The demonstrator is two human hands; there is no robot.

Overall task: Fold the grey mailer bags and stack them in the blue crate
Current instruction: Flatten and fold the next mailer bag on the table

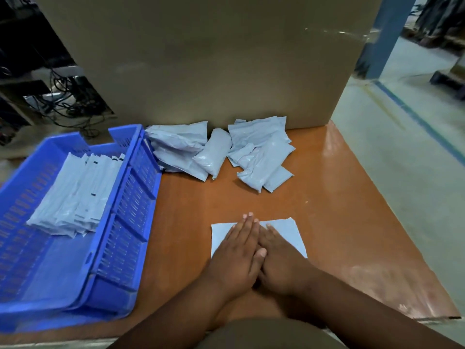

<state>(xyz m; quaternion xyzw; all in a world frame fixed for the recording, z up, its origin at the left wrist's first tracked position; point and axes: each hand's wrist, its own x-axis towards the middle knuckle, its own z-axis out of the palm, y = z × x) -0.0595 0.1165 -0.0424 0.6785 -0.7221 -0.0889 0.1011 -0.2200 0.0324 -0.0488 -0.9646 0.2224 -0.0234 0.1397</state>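
Hands side by side, left [236, 250] and right [279, 258], fingers straight, gripping nothing, pressing flat on bag [289, 233] lying on table [339, 210], just ahead of body. Long axis across, left to right. Crate [130, 197] with stack [73, 192] well to the left, nearer left hand. Pile [219, 149] beyond.

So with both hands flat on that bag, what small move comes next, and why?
Probably fold the bag over: left hand and right hand press it flat on the table, and the stack in the crate looks narrower.
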